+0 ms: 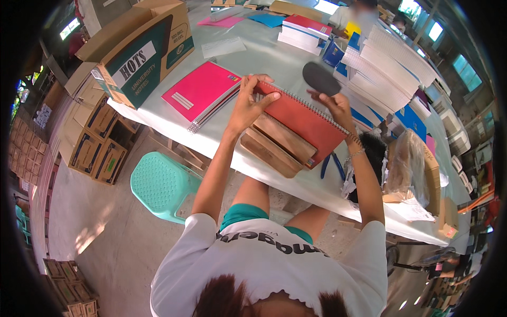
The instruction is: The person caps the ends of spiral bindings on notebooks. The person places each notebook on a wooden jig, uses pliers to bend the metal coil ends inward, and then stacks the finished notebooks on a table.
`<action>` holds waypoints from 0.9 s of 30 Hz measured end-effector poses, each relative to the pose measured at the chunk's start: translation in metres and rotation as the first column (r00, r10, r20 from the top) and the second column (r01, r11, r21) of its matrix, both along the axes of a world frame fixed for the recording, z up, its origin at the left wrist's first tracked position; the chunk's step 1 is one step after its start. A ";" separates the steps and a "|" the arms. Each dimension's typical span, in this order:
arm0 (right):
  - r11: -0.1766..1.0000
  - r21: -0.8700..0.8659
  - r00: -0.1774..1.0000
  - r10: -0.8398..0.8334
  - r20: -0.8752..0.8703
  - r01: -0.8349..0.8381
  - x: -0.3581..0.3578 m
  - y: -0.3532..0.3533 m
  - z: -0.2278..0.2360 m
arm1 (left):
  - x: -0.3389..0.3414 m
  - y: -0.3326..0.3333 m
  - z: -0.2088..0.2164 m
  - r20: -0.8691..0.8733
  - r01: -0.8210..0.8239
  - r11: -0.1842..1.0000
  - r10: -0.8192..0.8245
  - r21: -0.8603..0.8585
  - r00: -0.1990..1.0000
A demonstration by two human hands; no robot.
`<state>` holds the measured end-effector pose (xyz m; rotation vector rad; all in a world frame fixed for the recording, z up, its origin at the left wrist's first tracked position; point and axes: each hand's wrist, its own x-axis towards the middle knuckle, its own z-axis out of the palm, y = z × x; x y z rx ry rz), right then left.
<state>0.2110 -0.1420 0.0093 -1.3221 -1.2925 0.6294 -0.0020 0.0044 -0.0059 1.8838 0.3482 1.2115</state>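
A red spiral notebook (309,119) leans in a slotted wooden stand (280,149) at the near table edge, its coil along the upper side. My left hand (253,100) is closed on the notebook's left end, thumb on the cover. Bent fingers of my right hand (339,110) rest at the coil's right part; their tips are partly hidden. Just beyond them is a dark oval object (321,78), somewhat blurred; I cannot tell whether the hand touches it. Left of the stand lies a stack of pink spiral notebooks (200,91). Blue-handled pliers (334,166) lie right of the stand.
An open cardboard box (142,58) stands at the table's left. Tall paper stacks (388,68) rise at the right, near a plastic-wrapped box (412,164). A green stool (163,185) stands on the floor. Across the table sits another person (340,18).
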 end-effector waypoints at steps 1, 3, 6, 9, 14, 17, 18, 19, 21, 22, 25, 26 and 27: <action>0.998 -0.061 0.977 0.045 0.207 -0.033 -0.011 0.001 0.012 | -0.003 0.002 -0.002 0.021 0.006 1.000 -0.006 0.019 1.000; 0.985 -0.165 0.868 0.118 0.482 -0.043 -0.017 -0.003 0.020 | -0.012 0.005 -0.003 0.024 0.021 0.999 -0.020 -0.046 1.000; 0.967 0.222 0.635 -0.092 0.767 -0.127 0.007 -0.019 -0.025 | -0.008 0.001 0.001 0.044 0.066 0.994 -0.062 -0.086 0.997; 0.999 0.025 0.987 0.037 0.159 -0.042 0.010 -0.009 -0.029 | -0.003 0.000 -0.002 0.048 0.068 0.996 -0.066 -0.052 0.997; 0.806 -0.463 0.620 0.157 0.769 0.370 -0.011 0.017 0.031 | -0.006 0.005 -0.003 0.000 0.057 0.998 -0.057 -0.024 0.998; 0.959 -0.278 0.590 0.259 0.765 -0.061 -0.015 0.015 0.016 | -0.019 0.010 -0.006 0.013 0.035 0.991 -0.033 -0.127 0.999; 0.961 -0.274 0.590 0.244 0.769 -0.040 -0.001 0.009 0.006 | -0.013 0.001 0.001 0.018 0.055 0.991 -0.053 -0.123 0.998; 0.980 -0.192 0.743 0.166 0.649 -0.052 0.013 0.007 -0.012 | -0.005 -0.010 0.008 0.122 0.114 0.973 -0.091 -0.201 0.988; 0.991 -0.109 0.859 0.121 0.497 -0.077 0.006 0.014 -0.007 | -0.005 -0.011 0.008 0.228 0.151 0.949 -0.088 -0.276 0.970; 0.996 0.078 0.961 0.029 0.276 -0.053 0.007 0.019 -0.001 | -0.004 -0.006 0.005 0.224 0.182 0.927 -0.111 -0.327 0.968; 0.997 0.044 0.953 0.048 0.299 -0.064 -0.017 0.020 0.022 | -0.011 0.009 -0.005 0.214 0.221 0.886 -0.143 -0.408 0.966; 0.983 -0.167 0.816 0.153 0.557 -0.070 -0.022 0.019 0.027 | -0.012 0.013 -0.007 0.230 0.255 0.868 -0.168 -0.427 0.959; 0.991 0.058 0.817 0.064 0.572 -0.118 -0.040 0.018 0.024 | -0.015 0.015 -0.010 0.225 0.252 0.868 -0.168 -0.428 0.960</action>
